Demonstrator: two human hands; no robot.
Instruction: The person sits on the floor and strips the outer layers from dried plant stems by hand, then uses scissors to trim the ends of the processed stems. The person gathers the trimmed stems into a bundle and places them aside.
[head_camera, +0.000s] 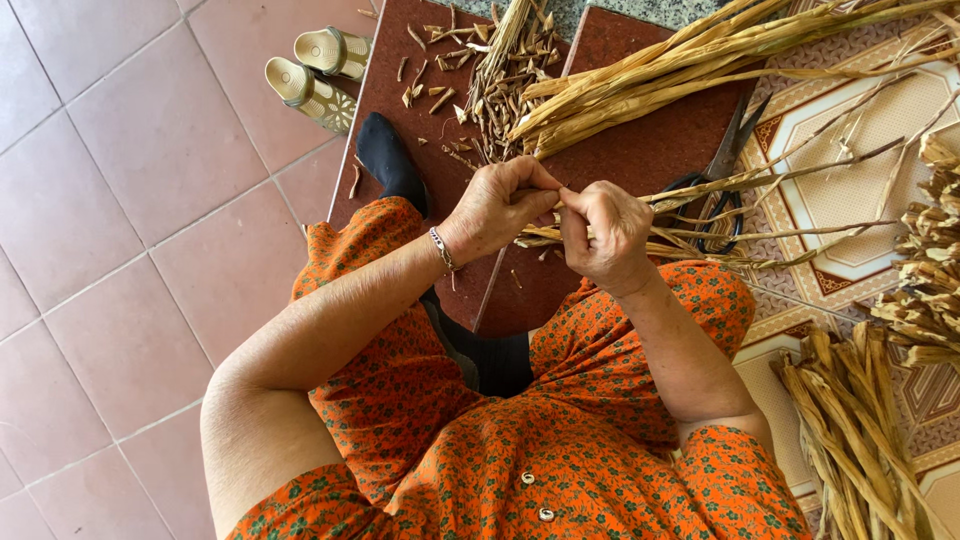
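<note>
Head view, straight down onto a lap in orange floral cloth. Dried straw-coloured strands (690, 240), thin and fibrous, pinched at the middle of the frame between two hands held close together: left hand (497, 205) curled shut on the strand ends, fingertips meeting the thumb; right hand (608, 232) likewise closed around the same strands, knuckles up. Exact strand count impossible to tell, several at least, trailing off to the right over the knee. One beaded bracelet (441, 248) on the left wrist.

Just behind the strands, one pair of dark-handled scissors (722, 170), partly hidden under crossing fibres, blades pointing up the frame. Beneath, two reddish-brown stone slabs (640, 150), smooth and speckled. One long bundle of flat dried leaves (700, 60) slanting to the top right corner, cut off by the edge. Heap of short clipped scraps (495, 85) scattered at top centre, too many to count. One black-socked foot (388, 160) stretched out below that heap.

Farther out: two cream sandals (318, 72) side by side on pink floor tiles (120, 200). At right, a patterned mat (850, 190), another leaf bundle (850, 430) at the bottom corner, and a knotted, braided pile (930, 270) cropped by the edge.
</note>
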